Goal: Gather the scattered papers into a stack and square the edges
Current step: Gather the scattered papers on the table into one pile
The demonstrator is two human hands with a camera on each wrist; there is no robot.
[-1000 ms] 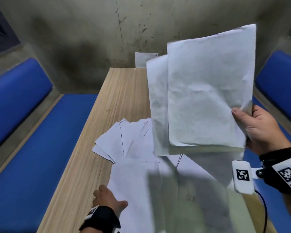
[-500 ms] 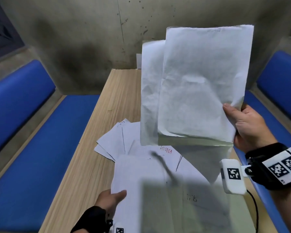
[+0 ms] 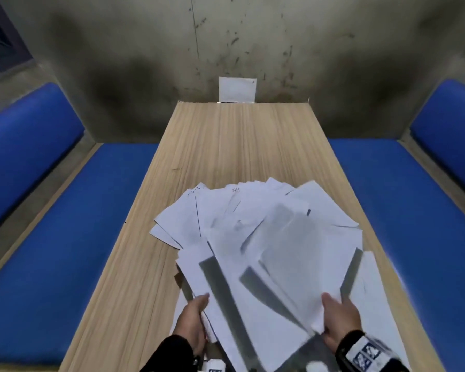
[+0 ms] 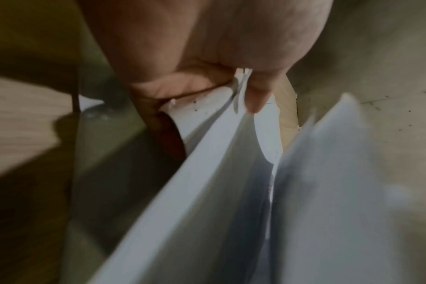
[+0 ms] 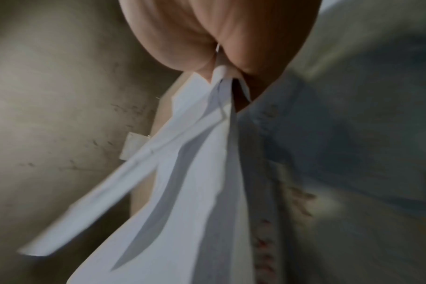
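Note:
White papers [image 3: 255, 226] lie fanned and overlapping on the near half of the wooden table [image 3: 242, 135]. My left hand [image 3: 195, 318] pinches the near left edge of several sheets [image 4: 219, 153], thumb on top and fingers beneath. My right hand [image 3: 338, 315] pinches a few sheets [image 5: 190, 182] at their near corner and holds them low over the pile. Motion blurs these sheets in the head view. The near edges of the pile are hidden by my hands and wrists.
Blue padded benches [image 3: 73, 224] [image 3: 403, 210] run along both sides of the table. A stained concrete wall stands at the far end with a small white card [image 3: 237, 89] leaning against it. The far half of the tabletop is bare wood.
My right hand has brought its sheets down from upright in the air to low over the pile near me. My left hand now pinches the left edge of the lower sheets.

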